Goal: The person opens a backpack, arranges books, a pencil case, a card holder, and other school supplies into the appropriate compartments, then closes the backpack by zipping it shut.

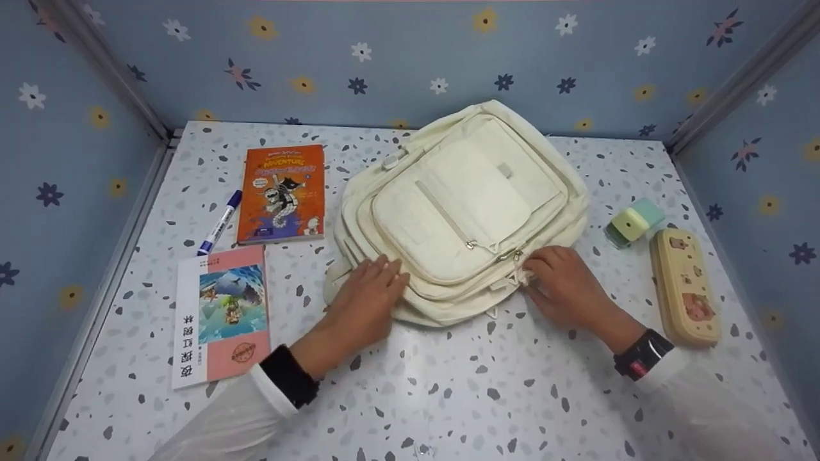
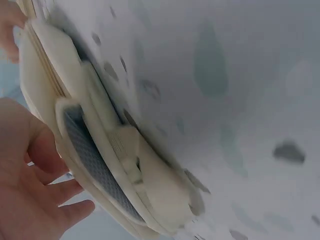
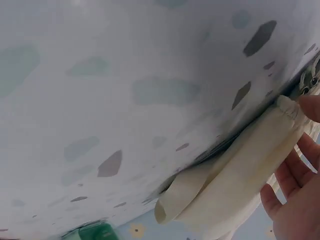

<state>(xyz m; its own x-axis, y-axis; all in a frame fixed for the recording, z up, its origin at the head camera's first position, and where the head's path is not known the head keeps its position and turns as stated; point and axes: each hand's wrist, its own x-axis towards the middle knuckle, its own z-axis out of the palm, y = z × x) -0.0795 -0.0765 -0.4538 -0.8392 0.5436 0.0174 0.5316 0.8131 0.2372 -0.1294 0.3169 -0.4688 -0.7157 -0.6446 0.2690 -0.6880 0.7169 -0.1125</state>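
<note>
A cream backpack (image 1: 448,211) lies flat and tilted on the table, its front pocket facing up. My left hand (image 1: 365,294) rests on its lower left edge with the fingers laid over the fabric. In the left wrist view, that hand (image 2: 40,185) is beside a grey mesh side pocket (image 2: 95,155). My right hand (image 1: 567,288) is at the lower right edge, where its thumb and fingers pinch at a zipper pull (image 1: 512,278); the fingertips are partly hidden. In the right wrist view, the hand (image 3: 300,190) touches the bag's gathered side (image 3: 250,160).
Left of the bag lie an orange book (image 1: 282,192), a blue-capped marker (image 1: 220,223) and a pink-and-white book (image 1: 224,314). At right stand a green-and-yellow small object (image 1: 631,224) and a yellow pencil case (image 1: 685,288). Flowered panels (image 1: 416,57) enclose the table.
</note>
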